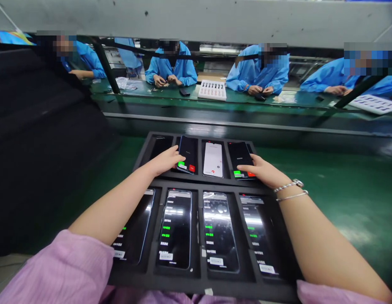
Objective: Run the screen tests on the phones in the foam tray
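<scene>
Head view: your left hand (166, 160) was open, fingertips against a black smartphone (188, 154); your right hand (262, 171) lay flat on another smartphone (238, 158), neither clenched. Both phones sat in slots of a black foam tray (202, 283). (Glass looked light, slippery, fragile: best held by the side edges.)
</scene>
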Available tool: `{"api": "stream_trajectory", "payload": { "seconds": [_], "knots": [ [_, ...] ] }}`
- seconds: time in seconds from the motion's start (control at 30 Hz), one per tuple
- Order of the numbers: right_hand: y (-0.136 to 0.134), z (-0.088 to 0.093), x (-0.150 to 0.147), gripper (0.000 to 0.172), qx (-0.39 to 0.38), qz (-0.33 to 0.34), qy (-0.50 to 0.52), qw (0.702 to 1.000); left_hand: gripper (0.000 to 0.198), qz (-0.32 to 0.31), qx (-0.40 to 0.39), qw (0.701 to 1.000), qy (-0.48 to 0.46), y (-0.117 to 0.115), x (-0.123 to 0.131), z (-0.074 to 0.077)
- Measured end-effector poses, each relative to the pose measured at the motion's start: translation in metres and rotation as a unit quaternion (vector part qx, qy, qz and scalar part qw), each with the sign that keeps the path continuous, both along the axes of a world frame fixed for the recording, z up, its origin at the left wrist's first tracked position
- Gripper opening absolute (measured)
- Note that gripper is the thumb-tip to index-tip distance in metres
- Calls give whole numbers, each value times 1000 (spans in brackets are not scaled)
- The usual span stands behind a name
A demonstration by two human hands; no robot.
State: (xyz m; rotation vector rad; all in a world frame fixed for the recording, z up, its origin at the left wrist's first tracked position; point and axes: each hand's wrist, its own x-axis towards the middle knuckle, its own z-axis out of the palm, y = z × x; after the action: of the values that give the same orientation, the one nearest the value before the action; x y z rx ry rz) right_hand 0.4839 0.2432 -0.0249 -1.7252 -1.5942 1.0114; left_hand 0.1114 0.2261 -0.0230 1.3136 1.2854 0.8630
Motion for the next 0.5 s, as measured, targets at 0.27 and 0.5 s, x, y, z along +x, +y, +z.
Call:
{"api": "stream_trajectory", "payload": {
  "seconds": [0.27, 0.5],
  "knots": [
    [-3, 22, -17, 103, 41, -31, -76, 996, 105, 19, -26, 999, 25, 5, -1, -5],
    [-27, 54, -100, 63, 81, 33, -58, 994, 99, 28, -53, 995, 84, -14, 8, 10]
  ]
}}
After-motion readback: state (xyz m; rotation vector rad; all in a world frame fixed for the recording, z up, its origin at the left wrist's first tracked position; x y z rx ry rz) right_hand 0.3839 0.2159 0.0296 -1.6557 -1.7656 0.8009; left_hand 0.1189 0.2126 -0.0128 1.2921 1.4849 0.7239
